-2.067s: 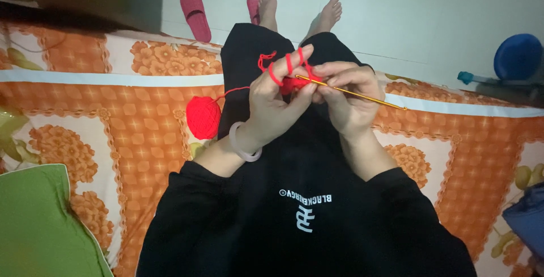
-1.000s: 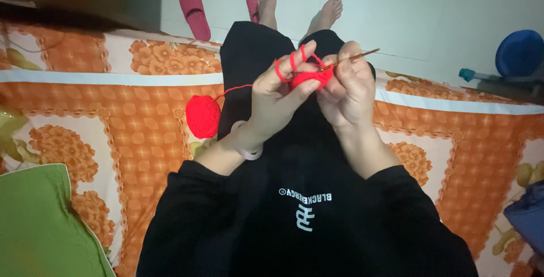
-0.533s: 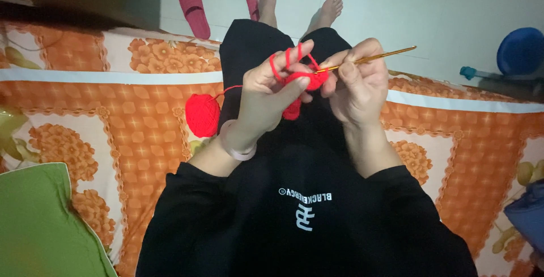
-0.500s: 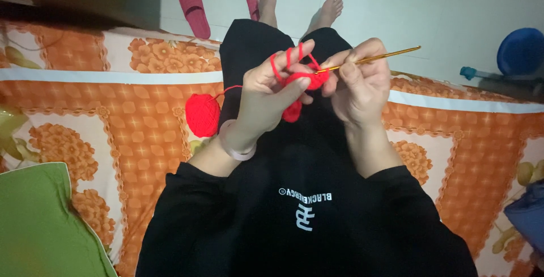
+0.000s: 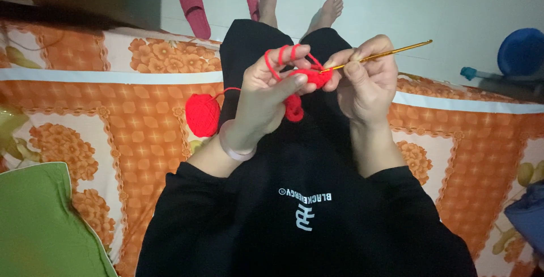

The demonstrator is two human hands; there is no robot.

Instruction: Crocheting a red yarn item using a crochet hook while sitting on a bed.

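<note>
A small piece of red crocheted yarn work (image 5: 303, 78) sits pinched between both hands above the lap, a short tail of it dangling below. A slim golden metal crochet hook (image 5: 381, 55) pokes into its right edge, its handle slanting up to the far right. Red yarn strands (image 5: 279, 56) loop over the left fingers and trail left to a round red yarn ball (image 5: 202, 114) lying on the orange floral bedsheet.
</note>
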